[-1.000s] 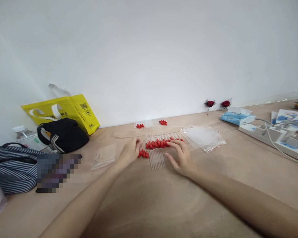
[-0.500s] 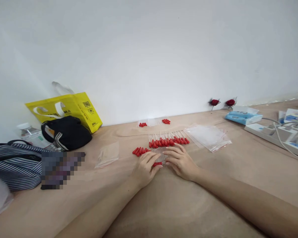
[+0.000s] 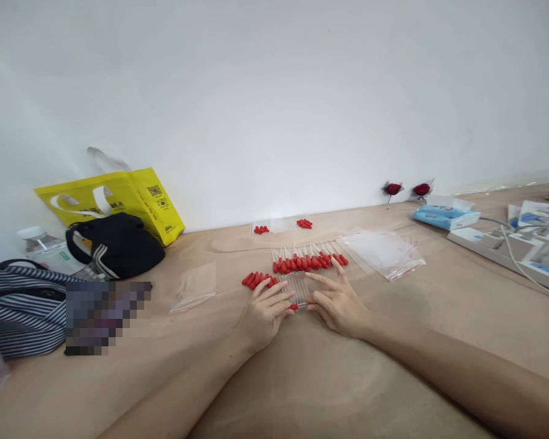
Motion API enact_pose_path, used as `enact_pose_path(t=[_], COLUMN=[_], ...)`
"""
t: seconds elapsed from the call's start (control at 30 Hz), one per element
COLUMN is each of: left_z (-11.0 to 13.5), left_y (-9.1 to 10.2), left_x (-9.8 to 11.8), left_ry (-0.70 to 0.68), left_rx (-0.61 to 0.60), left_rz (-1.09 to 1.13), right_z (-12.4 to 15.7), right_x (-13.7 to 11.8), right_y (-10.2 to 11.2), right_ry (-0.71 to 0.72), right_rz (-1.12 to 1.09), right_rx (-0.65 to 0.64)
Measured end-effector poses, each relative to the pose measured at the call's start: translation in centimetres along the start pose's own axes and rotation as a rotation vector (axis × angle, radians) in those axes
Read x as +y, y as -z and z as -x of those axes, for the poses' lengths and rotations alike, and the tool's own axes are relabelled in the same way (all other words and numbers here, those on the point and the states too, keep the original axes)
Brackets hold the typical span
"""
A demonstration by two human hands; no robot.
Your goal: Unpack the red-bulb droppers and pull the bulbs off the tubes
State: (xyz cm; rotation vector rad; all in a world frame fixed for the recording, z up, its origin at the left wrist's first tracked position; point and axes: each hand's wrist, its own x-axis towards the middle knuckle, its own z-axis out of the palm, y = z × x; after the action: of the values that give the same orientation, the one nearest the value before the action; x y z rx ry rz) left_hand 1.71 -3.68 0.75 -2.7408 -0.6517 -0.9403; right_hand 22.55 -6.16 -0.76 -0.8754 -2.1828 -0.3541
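Note:
My left hand (image 3: pixel 266 314) is closed in a pinch round a small red cap (image 3: pixel 294 306), mostly hidden by the fingers. A short clear tube (image 3: pixel 302 306) runs from the cap to my right hand (image 3: pixel 341 305), whose thumb and forefinger pinch its other end while the upper fingers stretch out. Between the hands lies a row of clear tubes (image 3: pixel 295 285). Just beyond is a row of pale sticks with red bulb-shaped tips (image 3: pixel 304 263). Several loose red caps (image 3: pixel 256 279) lie beside my left fingertips.
Clear plastic bags (image 3: pixel 382 253) lie to the right, another bag (image 3: pixel 196 285) to the left. Small red piles (image 3: pixel 304 224) sit near the wall. A power strip (image 3: pixel 498 244) and blue tissue pack (image 3: pixel 443 215) stand right; a yellow bag (image 3: pixel 165 210) and black pouch (image 3: pixel 123 247) stand left.
My hands have drawn slightly apart and the right fingers have spread and lifted, so more of the clear tubes shows. Less of the red cap is visible. The view has shifted slightly.

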Motion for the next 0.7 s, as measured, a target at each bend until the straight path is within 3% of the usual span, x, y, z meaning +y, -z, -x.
enact_pose_path(t=[0.23, 0.37, 0.53, 0.7], left_z=[0.0, 0.7, 2.0, 1.6], left_y=[-0.4, 0.0, 1.3, 1.5], left_x=[0.2, -1.0, -2.4, -2.5], left_ry=[-0.012, -0.005, 0.146, 0.401], left_rx=[0.002, 0.019, 0.135, 0.250], left_rz=[0.031, -0.010, -0.062, -0.032], right_z=[0.0, 0.4, 1.6, 1.6], right_x=[-0.1, 0.7, 2.9, 3.4], right_y=[-0.4, 0.3, 1.0, -0.4], right_ry=[0.026, -0.028, -0.206, -0.287], right_rz=[-0.001, 0.031, 0.047, -0.076], right_rx=[0.027, 0.038, 0.021, -0.066])
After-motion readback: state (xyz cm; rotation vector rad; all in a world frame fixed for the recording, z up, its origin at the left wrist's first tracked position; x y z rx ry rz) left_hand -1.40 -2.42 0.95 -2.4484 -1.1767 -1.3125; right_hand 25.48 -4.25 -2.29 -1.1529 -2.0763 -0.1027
